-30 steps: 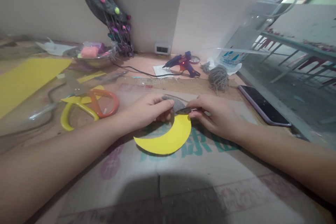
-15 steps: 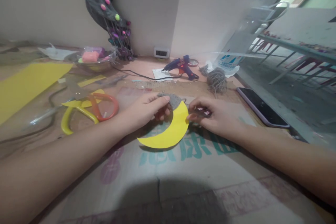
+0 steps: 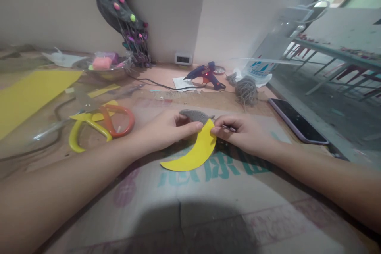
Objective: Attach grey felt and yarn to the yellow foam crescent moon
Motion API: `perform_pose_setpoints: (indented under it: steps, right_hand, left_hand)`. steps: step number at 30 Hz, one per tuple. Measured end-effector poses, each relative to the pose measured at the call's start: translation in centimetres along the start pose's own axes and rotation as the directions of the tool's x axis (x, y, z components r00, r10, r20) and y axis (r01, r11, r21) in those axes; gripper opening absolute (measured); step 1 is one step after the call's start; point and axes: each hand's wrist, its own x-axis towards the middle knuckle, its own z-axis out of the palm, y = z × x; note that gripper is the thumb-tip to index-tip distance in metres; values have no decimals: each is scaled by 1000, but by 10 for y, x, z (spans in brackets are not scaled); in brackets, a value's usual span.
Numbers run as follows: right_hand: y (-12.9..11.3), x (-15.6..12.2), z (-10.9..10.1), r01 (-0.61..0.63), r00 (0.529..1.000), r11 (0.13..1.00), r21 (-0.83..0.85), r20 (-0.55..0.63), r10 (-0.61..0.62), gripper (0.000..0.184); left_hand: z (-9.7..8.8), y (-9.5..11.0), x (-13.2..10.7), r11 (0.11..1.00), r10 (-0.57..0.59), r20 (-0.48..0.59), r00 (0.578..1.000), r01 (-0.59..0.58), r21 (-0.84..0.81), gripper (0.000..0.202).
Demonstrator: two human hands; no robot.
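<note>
A yellow paper crescent (image 3: 195, 152) is held just above the printed board, its lower tip pointing left. At its upper end it meets a curved piece covered in grey yarn (image 3: 195, 116); I cannot tell how the two join. My left hand (image 3: 171, 129) grips the grey part from the left, thumb laid along the top near the yellow edge, other fingers hidden beneath. My right hand (image 3: 236, 129) pinches the crescent's upper right edge between thumb and forefinger. A small dark, shiny thing shows among the curled right fingers, too unclear to name.
Scissors (image 3: 119, 121) with orange and yellow handles lie left, near yellow paper (image 3: 35, 95). Behind are a lit glue gun (image 3: 205, 74), a ball of grey yarn (image 3: 246, 90) and a bowl of clay (image 3: 107, 72). A phone (image 3: 297, 121) lies right, by the table edge.
The crescent has shifted slightly right and tilted. My left thumb has slid right to the yellow edge, and my right fingers have closed in nearer its upper tip.
</note>
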Motion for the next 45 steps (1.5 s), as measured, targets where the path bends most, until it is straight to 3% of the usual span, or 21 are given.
perform_pose_setpoints:
  steps: [4, 12, 25, 37, 45]
  right_hand:
    - [2, 0, 0, -18, 1000, 999, 43, -10, 19, 23]
    - [2, 2, 0, -32, 999, 996, 78, -23, 34, 25]
    - [3, 2, -1, 2, 1000, 1000, 15, -17, -2, 27]
    - [3, 2, -1, 17, 1000, 1000, -7, -15, -17, 25]
    - [3, 0, 2, 99, 995, 992, -76, 17, -98, 22]
  left_hand:
    - [-1, 1, 1, 995, 40, 24, 999, -38, -94, 29]
    - [-1, -3, 3, 980, -18, -22, 1000, 13, -198, 38]
    - [0, 3, 3, 984, -34, -35, 999, 27, -176, 29]
    - [-3, 3, 3, 941, -51, -82, 995, 21, -339, 29]
    - [-2, 3, 2, 958, -57, -71, 996, 35, -284, 27]
